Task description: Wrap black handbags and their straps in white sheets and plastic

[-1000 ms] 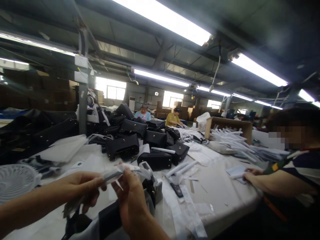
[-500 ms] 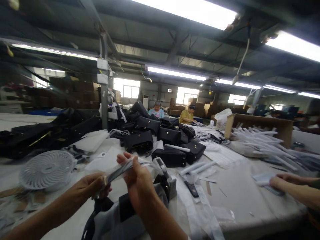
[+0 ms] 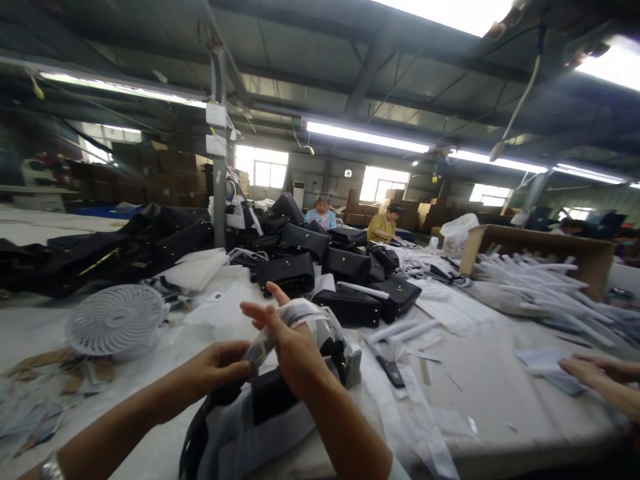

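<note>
In front of me lies a black and grey handbag (image 3: 270, 427), partly wrapped in pale covering. Its handle, a curved strap in clear plastic (image 3: 261, 348), arches up between my hands. My left hand (image 3: 220, 367) pinches the near end of this strap. Further along, my right hand (image 3: 290, 343) has its thumb over the strap, with some fingers stretched out; its palm side is partly hidden. Past my right hand the wrapped strap bends down toward the bag's far end.
A white fan (image 3: 117, 320) lies left near paper scraps. Black handbags (image 3: 350, 265) are piled ahead. A dark-handled tool (image 3: 390, 371) and white tubes (image 3: 405, 331) lie right. A cardboard box (image 3: 540, 243) stands by a heap of white tubes. A co-worker's hands (image 3: 595, 367) hold pale sheets.
My left hand has slid up closer to my right hand along the strap, and the strap now curves down toward the bag. The view has swung slightly left.
</note>
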Demonstrator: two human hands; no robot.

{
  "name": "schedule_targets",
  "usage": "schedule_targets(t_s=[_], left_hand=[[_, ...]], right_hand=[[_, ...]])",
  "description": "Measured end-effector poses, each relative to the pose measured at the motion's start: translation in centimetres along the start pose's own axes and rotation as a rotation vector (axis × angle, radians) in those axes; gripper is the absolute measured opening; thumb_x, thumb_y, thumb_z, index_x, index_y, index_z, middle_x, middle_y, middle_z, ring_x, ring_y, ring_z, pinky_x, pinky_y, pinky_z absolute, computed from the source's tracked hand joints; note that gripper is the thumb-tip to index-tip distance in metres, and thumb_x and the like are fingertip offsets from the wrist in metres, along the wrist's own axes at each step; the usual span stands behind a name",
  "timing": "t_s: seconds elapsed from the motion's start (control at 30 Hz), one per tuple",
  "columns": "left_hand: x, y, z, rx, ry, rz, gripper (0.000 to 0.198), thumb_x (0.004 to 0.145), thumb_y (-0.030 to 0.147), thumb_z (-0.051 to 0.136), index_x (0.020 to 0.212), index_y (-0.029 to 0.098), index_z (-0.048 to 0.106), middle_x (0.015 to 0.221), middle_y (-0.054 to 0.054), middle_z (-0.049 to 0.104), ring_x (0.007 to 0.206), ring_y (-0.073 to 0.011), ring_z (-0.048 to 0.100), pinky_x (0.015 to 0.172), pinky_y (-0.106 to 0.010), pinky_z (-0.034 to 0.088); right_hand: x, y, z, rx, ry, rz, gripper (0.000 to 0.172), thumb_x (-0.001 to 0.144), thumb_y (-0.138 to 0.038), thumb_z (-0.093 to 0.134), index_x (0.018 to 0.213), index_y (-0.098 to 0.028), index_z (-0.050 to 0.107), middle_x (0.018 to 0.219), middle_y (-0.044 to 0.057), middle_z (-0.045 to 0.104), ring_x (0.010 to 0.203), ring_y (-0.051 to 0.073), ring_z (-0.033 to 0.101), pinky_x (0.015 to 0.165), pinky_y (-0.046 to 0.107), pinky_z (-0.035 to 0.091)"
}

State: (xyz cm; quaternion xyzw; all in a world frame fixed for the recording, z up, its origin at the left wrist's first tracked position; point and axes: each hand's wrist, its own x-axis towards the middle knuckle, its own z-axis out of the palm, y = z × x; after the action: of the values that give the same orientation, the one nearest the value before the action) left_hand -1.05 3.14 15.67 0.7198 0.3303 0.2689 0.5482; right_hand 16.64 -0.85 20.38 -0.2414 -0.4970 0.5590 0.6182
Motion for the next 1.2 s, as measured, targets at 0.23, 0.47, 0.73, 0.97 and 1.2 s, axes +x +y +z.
schedule_targets(t_s=[0.23,0.47,0.73,0.97,1.2], left_hand=[[0.1,-1.3,0.3,-0.053,0.102,-0.041,0.051,0.080,0.067,0.066,0.090,0.017,0.067,0.080,-0.002,0.063,0.073,-0.0172,0.054,0.068,-0.028,0.041],[-2.0,-0.6,-1.8,-0.101,-0.020,-0.030,0.053,0.090,0.064,0.054,0.116,0.019,0.068,0.106,-0.010,0.067,0.093,-0.0247,0.058,0.082,-0.036,0.047],[-2.1,-0.2,-1.3,-0.141,-0.033,0.020,0.043,0.089,0.055,0.063,0.109,0.018,0.071,0.102,-0.008,0.069,0.091,-0.0223,0.060,0.083,-0.034,0.048],[-2.4,0.4,-1.1,-0.160,0.000,0.077,0.045,0.082,0.053,0.071,0.111,0.019,0.073,0.102,-0.007,0.073,0.097,-0.0261,0.063,0.084,-0.034,0.045],[-2.7,1.3,-0.5,-0.225,0.054,0.039,0.037,0.079,0.034,0.077,0.113,0.021,0.072,0.096,-0.004,0.073,0.095,-0.0239,0.064,0.087,-0.035,0.047]], right_hand=[[0.6,1.1,-1.5,0.128,0.070,0.009,0.053,0.092,-0.053,0.064,0.134,-0.022,0.056,0.119,0.009,0.073,0.117,0.023,0.065,0.107,0.044,0.042],[0.4,1.5,-2.1,-0.003,0.220,0.062,0.045,0.080,-0.057,0.075,0.100,-0.017,0.076,0.100,0.008,0.075,0.101,0.022,0.066,0.090,0.035,0.052],[0.3,2.1,-1.3,0.072,0.236,0.090,0.043,0.082,-0.056,0.074,0.104,-0.019,0.074,0.102,0.008,0.074,0.105,0.022,0.065,0.091,0.035,0.052],[-0.5,2.0,-0.8,-0.222,0.077,0.116,0.046,0.081,-0.055,0.076,0.105,-0.016,0.076,0.094,0.007,0.073,0.084,0.019,0.065,0.084,0.032,0.051],[0.9,0.6,-2.5,-0.165,0.258,0.059,0.048,0.077,-0.061,0.076,0.093,-0.015,0.080,0.077,0.003,0.068,0.063,0.011,0.054,0.062,0.023,0.049]])
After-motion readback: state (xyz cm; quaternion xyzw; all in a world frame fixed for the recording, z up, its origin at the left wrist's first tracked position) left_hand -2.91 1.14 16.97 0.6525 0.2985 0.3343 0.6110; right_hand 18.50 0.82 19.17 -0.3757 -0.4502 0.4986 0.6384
